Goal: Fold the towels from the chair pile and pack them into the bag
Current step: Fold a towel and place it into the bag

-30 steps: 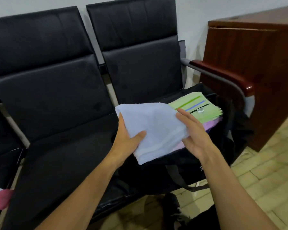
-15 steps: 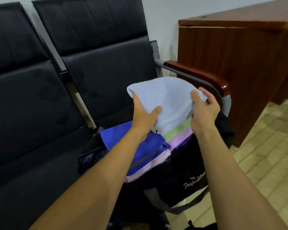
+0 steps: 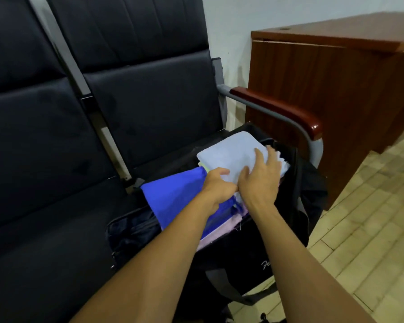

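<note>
Pale blue towel (image 3: pixel 233 155): folded, lying on top of the stack inside the open bag, at the end nearest the armrest. Half a second ago it was held up in the air above the bag; now it is down on the pile.
Stack beneath: a bright blue towel (image 3: pixel 173 197) lies beside and partly under it, with pink (image 3: pixel 216 231) and green edges showing lower down.
Bag (image 3: pixel 247 264): black, open at the top, sitting on the chair seat against the armrest; pale lettering shows on its front.
Right hand (image 3: pixel 260 180): fingers spread and fairly straight, resting flat on the pale blue towel and pressing it down, gripping nothing.
Left hand (image 3: pixel 217 186): at the towel's near edge, fingers curled under or against it; whether it pinches the cloth I cannot tell.
What this means: this towel looks packed, and the hands seem to be settling it level. The likely next step is letting go and fetching another towel.
Chair (image 3: pixel 138 101): black padded seats in a row, no towel pile in view here.
Armrest (image 3: pixel 280 110): red-brown wood on a grey metal bar.
Surface (image 3: pixel 336 38): a red-brown wooden desk beyond the armrest, on a tiled floor (image 3: pixel 371 229).
</note>
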Demonstrator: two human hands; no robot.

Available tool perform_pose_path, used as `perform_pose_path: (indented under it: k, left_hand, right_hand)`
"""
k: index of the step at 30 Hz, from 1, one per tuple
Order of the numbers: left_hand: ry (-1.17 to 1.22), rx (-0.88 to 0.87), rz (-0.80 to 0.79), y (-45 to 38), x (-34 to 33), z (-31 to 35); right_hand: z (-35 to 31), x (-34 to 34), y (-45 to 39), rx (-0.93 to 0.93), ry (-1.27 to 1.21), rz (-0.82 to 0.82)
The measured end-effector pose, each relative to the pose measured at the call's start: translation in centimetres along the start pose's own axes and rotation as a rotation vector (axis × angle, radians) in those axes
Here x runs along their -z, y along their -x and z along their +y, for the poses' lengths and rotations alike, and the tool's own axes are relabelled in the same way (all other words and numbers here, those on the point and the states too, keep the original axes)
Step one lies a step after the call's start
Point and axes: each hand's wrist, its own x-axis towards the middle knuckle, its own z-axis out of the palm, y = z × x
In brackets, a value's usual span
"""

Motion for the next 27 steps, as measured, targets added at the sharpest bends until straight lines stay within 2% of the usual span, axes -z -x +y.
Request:
perform_pose_path:
  k: [5,9,12,21,27]
  left_hand:
    - [0.095,-0.139,0.030,4.1,4.9,-0.4]
    - [0.227,-0.068,0.047,8.3,11.3,-0.9]
    - [0.180,-0.019,0.088,12.0,16.9,-2.5]
    - [0.145,0.054,0.364,26.7,32.1,-10.7]
    - [0.047,0.113,0.593,33.9,38.6,-17.2]
  right_hand:
    - [-5.8,-0.7,3.1,0.073,-0.171,-0.156]
    - [-11.4,-0.7,7.4,0.161,-0.237,-0.232]
    - [-15.2,-1.5,12.4,0.253,-0.290,-0.334]
    - [-28.7,-3.7,27.1,0.544,-0.235,-0.754]
    - [-35.4,-5.0,36.6,0.693,-0.109,-1.032]
